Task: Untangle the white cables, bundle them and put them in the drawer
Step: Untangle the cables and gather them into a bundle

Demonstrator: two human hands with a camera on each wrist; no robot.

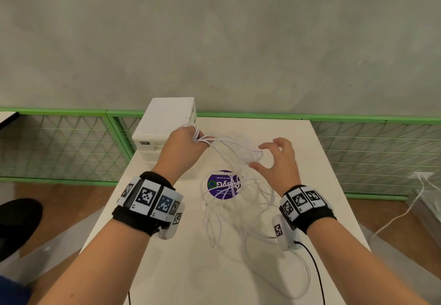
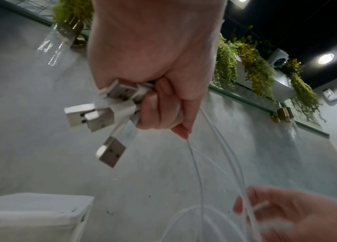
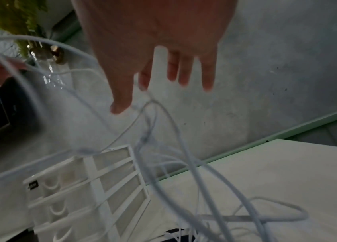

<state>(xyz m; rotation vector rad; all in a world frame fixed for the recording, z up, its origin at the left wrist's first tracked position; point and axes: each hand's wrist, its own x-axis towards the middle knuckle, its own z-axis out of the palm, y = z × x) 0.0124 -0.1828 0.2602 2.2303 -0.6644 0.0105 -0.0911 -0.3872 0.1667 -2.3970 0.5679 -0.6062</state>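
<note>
The drawer unit (image 1: 164, 123) stands at the table's (image 1: 322, 185) far left corner, its drawers pushed in; the right wrist view shows translucent fronts (image 3: 113, 178) with curved handles, and what lies inside cannot be made out. The left hand (image 1: 182, 147) is raised just in front of the unit, fingers curled tight around a gathered bunch of white cables (image 1: 238, 197). Only the left wrist view shows what that fist holds: several USB plugs (image 2: 99, 117) sticking out of it side by side, metal ends fanned toward the unit and downward, with thin cords running out past the fingers toward the right hand (image 1: 278, 161). The right hand is held apart from the left, fingers spread and loosely bent, thumb and forefinger near a loop of cord; whether they touch it is unclear through the blur. From the head view, the strands stretch roughly level from left hand to right, then drop into a loose tangle on the table, lying over a round purple sticker (image 1: 223, 184) and trailing toward the near edge.
</note>
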